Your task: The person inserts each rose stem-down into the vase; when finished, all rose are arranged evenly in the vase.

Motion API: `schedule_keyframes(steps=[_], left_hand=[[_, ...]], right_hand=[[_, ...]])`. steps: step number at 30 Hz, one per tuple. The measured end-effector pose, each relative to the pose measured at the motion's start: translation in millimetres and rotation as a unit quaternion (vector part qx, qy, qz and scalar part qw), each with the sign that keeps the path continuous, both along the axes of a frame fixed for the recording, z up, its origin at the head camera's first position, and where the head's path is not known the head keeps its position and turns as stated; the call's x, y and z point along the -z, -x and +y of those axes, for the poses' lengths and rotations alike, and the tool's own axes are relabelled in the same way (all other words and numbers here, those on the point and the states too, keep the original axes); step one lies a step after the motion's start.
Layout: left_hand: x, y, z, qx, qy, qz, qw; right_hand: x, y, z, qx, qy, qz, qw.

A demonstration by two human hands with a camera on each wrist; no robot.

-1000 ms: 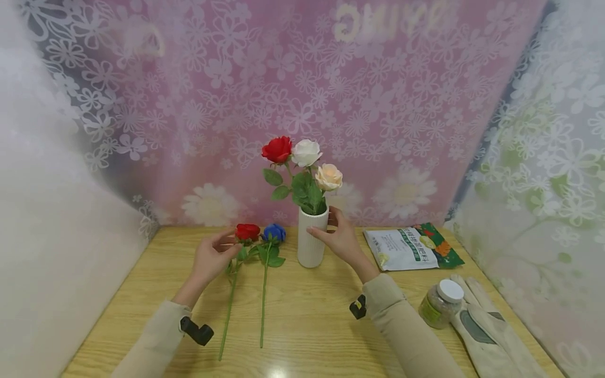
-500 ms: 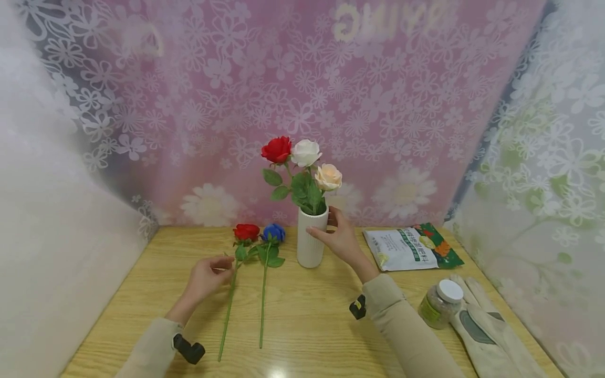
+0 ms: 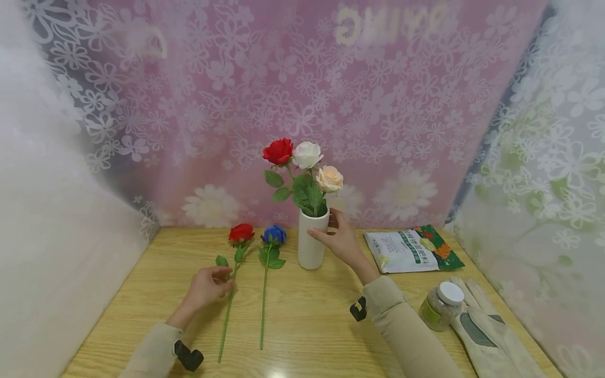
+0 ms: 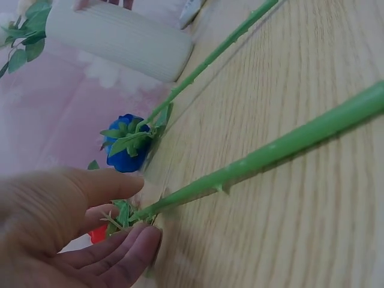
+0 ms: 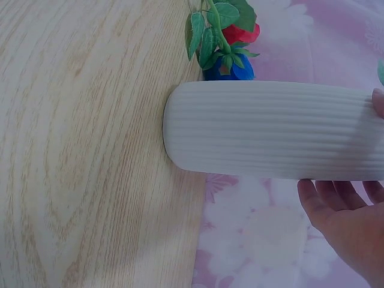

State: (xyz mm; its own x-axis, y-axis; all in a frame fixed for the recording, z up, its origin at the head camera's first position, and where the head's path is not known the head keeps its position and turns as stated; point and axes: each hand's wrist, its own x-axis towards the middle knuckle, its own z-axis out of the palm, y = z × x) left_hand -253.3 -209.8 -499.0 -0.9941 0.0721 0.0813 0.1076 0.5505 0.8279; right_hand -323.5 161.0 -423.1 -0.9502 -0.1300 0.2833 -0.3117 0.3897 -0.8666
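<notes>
A white ribbed vase (image 3: 312, 241) stands upright on the table, bearing a red rose (image 3: 278, 152), a white rose (image 3: 308, 155) and a peach rose (image 3: 329, 179). My right hand (image 3: 344, 241) holds the vase near its top, thumb in front and fingers at the right side. Another red rose (image 3: 241, 233) lies on the table with a long green stem (image 4: 252, 161). Close to this stem is my left hand (image 3: 206, 289), its thumb apart from the fingers and the stem passing between them. To the right lies a blue rose (image 3: 274, 235).
At right lie a white-and-green packet (image 3: 413, 249), a clear jar (image 3: 440, 307) with a white lid, and pale work gloves (image 3: 491, 336). A pink floral curtain (image 3: 227, 105) hangs behind the wooden table (image 3: 302, 325).
My left hand has drawn back from the lying red rose's bloom down to its stem. That bloom has shifted slightly left. The right hand stays on the vase.
</notes>
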Motion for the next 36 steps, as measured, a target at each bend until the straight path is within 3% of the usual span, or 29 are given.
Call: schedule_keyframes(steps=[9, 18, 29, 36], left_hand=[[3.1, 1.2, 6.6, -0.010, 0.056, 0.003, 0.9984], [0.1, 1.2, 7.4, -0.022, 0.076, 0.013, 0.9968], [-3.0, 1.1, 2.0, -0.025, 0.034, -0.034, 0.9985], [-6.0, 2.0, -1.6, -0.022, 0.003, -0.042, 0.9989]], right_hand=[[-2.4, -1.2, -0.2, 0.007, -0.003, -0.003, 1.000], [-1.6, -0.8, -0.4, 0.004, -0.003, -0.003, 1.000], [-1.0, -0.5, -0.3, 0.008, -0.006, -0.002, 1.000], [-1.8, -1.9, -1.0, 0.007, -0.008, 0.003, 1.000]])
